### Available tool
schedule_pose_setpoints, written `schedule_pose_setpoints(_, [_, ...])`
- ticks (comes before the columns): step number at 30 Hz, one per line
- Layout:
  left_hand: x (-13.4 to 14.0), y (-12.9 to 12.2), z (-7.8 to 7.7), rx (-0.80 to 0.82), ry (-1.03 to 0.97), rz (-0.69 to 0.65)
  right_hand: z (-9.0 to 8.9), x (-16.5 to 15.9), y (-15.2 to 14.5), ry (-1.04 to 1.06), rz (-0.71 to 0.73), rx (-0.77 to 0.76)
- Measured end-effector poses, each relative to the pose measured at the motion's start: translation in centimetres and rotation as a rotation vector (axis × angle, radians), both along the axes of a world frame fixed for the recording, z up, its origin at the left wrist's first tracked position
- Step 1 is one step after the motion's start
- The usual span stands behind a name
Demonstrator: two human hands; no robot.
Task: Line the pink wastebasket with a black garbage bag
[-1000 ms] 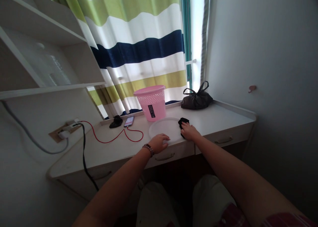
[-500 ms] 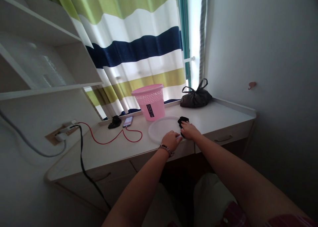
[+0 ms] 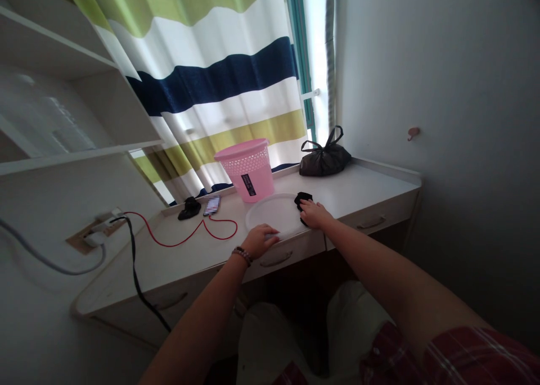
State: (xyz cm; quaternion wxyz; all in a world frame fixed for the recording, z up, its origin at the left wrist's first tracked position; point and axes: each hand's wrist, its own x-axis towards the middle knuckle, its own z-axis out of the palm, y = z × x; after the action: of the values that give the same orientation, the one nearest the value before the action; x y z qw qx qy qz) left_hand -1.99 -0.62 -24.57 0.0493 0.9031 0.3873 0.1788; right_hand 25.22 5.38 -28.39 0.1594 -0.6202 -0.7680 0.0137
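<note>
A round, whitish, translucent lid (image 3: 270, 213) lies flat near the front edge of the white desk (image 3: 363, 191). My left hand (image 3: 258, 241), a beaded bracelet at its wrist, is at the lid's near-left rim, with its fingers over the top and the thumb by the edge. At the lid's right side, my right hand (image 3: 315, 213) presses its closed fingers onto a crumpled black cloth (image 3: 302, 198), partly hidden beneath them. Just behind the lid stands a pink waste bin (image 3: 257, 177) with a perforated upper band and a dark label.
A tied black plastic bag (image 3: 324, 159) sits at the back right. Toward the left are a small black bundle (image 3: 189, 208) and a phone (image 3: 212, 205) on a red cable (image 3: 172, 245) running to a wall socket (image 3: 93, 232). Drawers with handles (image 3: 276, 259) line the front.
My left hand has moved left along the lid's near rim, away from my right hand. The right hand stays on the black cloth. The camera view has shifted slightly.
</note>
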Motion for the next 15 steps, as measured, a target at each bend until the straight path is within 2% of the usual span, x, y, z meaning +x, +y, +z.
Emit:
schedule_pose_setpoints(8, [5.0, -0.4, -1.2, 0.177, 0.068, 0.058, 0.4, -0.3, -0.9, -0.015, -0.041, 0.091])
schedule_pose_setpoints(11, [6.0, 0.2, -1.4, 0.205, 0.081, 0.006, 0.7, -0.4, -1.2, 0.021, -0.073, 0.144])
schedule_pose_setpoints(15, [5.8, 1.1, -1.5, 0.224, 0.084, -0.080, 1.1, -0.6, -1.7, 0.066, -0.095, 0.167])
